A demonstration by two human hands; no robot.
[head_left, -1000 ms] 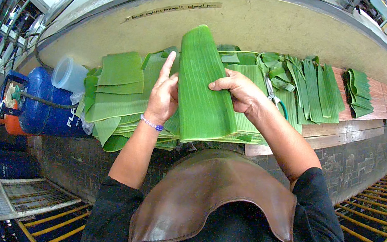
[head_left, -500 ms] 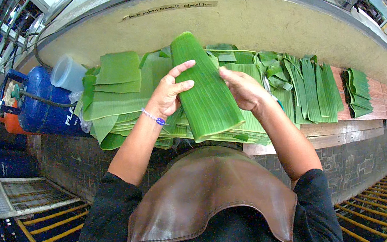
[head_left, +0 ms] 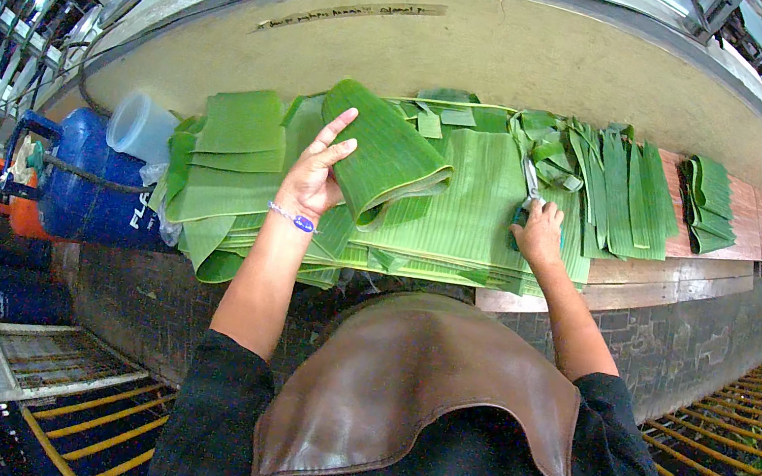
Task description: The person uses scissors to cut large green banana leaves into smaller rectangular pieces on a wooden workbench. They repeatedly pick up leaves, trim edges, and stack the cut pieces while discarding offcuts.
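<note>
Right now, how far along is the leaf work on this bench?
Done: flat cut leaf sheets are stacked in front of the person, and trimmed strips plus a small folded pile lie to the right. In hand: the left hand holds a folded banana leaf, while the right hand rests on scissors. Left: that leaf looks uncut, and a loose pile of leaves waits on the left.

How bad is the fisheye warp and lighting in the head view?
Head view: strong barrel bend, the counter edge curves and a black vignette rings the frame; daylight is soft and even; left hand, folded leaf and right hand at the scissors look sharp, no glare.
</note>
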